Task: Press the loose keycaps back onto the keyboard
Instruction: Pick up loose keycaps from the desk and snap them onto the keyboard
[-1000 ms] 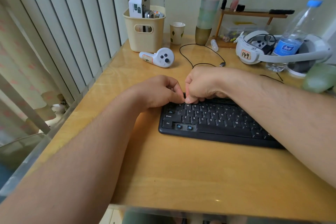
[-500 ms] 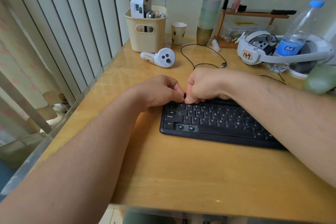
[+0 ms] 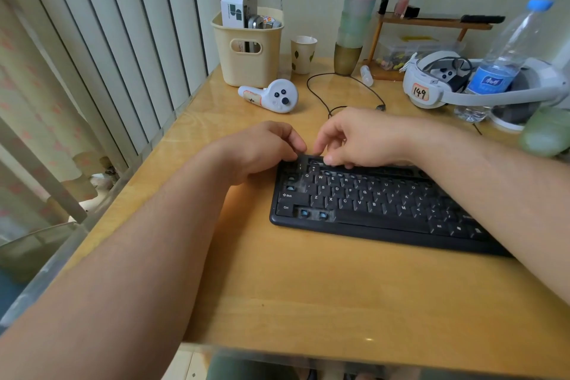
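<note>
A black keyboard [image 3: 370,203] lies on the wooden desk [image 3: 308,287]. Two bare switch spots with blue stems [image 3: 313,214] show in its bottom row beside Ctrl, and another blue spot sits in the left column. My left hand [image 3: 262,148] is curled at the keyboard's top left corner, fingertips on the edge. What it holds is hidden. My right hand [image 3: 354,136] hovers over the top row, fingers loosely bent and thumb tip touching the keys near the left end. No loose keycap is plainly visible.
Behind the keyboard lie a white controller [image 3: 271,97] and a black cable [image 3: 339,92]. A cream basket [image 3: 246,46], a paper cup [image 3: 303,54] and stacked cups [image 3: 351,40] stand at the back. A headset [image 3: 431,86] and water bottle [image 3: 505,58] are at the right.
My right hand has loosened from a tight fist, and its fingertips have drawn apart from my left hand's. The left hand has stayed at the keyboard's corner.
</note>
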Tool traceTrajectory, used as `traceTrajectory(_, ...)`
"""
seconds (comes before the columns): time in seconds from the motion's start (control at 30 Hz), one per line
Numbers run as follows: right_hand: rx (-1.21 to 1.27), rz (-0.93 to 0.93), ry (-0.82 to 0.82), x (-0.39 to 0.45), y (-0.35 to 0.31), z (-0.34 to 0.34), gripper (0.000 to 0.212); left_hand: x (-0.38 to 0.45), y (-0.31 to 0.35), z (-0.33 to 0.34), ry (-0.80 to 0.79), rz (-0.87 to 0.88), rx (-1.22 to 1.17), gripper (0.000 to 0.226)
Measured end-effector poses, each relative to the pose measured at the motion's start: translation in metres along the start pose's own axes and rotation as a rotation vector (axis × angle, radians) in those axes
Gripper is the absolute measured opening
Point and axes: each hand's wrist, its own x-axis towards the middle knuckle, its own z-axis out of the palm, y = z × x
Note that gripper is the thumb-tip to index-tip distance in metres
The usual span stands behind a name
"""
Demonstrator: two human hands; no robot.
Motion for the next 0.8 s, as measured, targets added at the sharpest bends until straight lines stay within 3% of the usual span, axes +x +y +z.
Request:
traceTrajectory(0.1,-0.214,-0.073,0.044,-0.008,-0.003,0.002,0.011,0.002,-0.001,0.001,0.005,0.013,0.023,0.019)
traceTrajectory(0.27,-0.279,-0.091,0.111,-0.016,-0.015,0.017,0.012,-0.002,-0.001,0.000,-0.054,0.038,0.064,0.013)
traceTrajectory(0.43,-0.239,-0.056,0.198,-0.016,-0.019,0.026,0.005,-0.006,0.001,0.001,-0.115,0.080,0.121,0.014)
traceTrajectory(0.8,-0.131,0.024,0.197,-0.010,-0.017,0.024,0.011,-0.006,0.001,0.000,-0.121,0.098,0.115,0.005)
